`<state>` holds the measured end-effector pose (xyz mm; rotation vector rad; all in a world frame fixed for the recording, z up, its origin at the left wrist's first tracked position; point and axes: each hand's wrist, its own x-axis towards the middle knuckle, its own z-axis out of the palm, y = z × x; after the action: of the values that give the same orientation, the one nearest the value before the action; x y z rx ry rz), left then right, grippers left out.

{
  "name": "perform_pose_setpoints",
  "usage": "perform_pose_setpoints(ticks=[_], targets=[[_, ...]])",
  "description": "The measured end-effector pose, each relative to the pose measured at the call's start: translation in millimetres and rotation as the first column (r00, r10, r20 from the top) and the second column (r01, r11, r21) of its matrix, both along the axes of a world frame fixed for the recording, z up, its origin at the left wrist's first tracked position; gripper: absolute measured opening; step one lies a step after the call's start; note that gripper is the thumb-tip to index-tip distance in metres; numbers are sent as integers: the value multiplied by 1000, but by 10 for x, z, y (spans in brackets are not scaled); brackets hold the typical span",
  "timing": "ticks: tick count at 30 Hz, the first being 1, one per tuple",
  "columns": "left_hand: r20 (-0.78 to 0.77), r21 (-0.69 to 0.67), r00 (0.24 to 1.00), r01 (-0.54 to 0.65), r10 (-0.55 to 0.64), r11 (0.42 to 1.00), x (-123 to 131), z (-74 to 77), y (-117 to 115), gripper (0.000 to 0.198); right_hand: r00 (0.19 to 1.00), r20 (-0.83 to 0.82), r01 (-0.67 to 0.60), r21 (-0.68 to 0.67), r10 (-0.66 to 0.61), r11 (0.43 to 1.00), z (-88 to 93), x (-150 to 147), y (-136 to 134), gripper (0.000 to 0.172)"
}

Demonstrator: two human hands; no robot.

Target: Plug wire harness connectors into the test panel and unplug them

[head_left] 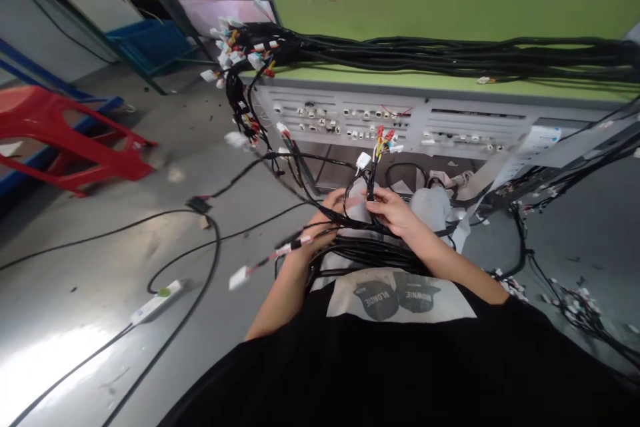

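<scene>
I sit facing a green workbench [450, 7] with a black wire harness [360, 250] across my lap. My right hand [393, 210] pinches a black branch of the harness that stands upright and ends in red, yellow and white connectors [383, 140]. My left hand [327, 213] is closed around several black strands of the same harness just to the left. Thin leads with white connectors [239, 277] trail from under my left hand down to the left.
A thick bundle of black harnesses [450, 53] lies along the bench, with many connectors hanging off its left end [235, 53]. A white slotted panel [400, 123] fronts the bench. A red plastic chair [65, 140] lies at left. A power strip [155, 300] and cables cross the floor.
</scene>
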<state>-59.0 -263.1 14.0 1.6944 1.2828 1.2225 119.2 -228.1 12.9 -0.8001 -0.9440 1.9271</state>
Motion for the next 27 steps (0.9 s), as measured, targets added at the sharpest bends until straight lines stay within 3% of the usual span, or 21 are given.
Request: perform_pose_setpoints(ticks=[2,4,6,9,11,13,17,20,24,27], targets=[[270,-100,955,-100,124,990,100,-57,117,15,999,29,-17,28,16,999,-24,-57,-46,38],[508,-228,841,-76,185,971,221,-102,234,17,996,54,-69,66,66,995,-51,-103,-103,36],[647,-307,750,88,140,948,316,-123,324,22,993,73,-96,95,89,991,-72,-123,-149,34],[768,-293,640,388,-26,874,341,-99,392,38,996,83,-40,98,32,994,-82,-112,-165,31],[783,-296,617,481,-80,825,291,-59,407,43,997,82,-3,78,-4,997,-74,-101,-152,30],[748,-322,659,464,-78,825,230,-23,416,44,994,103,16,71,-23,997,-57,-104,-135,28],[677,-356,734,256,59,899,193,4,430,31,968,246,4,168,-46,986,-16,-105,-87,23],[682,-424,701,144,211,894,234,27,420,19,902,425,-57,293,-77,954,30,-40,27,19],[752,-495,579,181,315,850,271,93,382,16,802,495,3,559,-336,829,173,29,316,20],[788,-479,544,245,289,843,272,100,375,18,737,539,-74,663,-407,745,318,-71,541,16]])
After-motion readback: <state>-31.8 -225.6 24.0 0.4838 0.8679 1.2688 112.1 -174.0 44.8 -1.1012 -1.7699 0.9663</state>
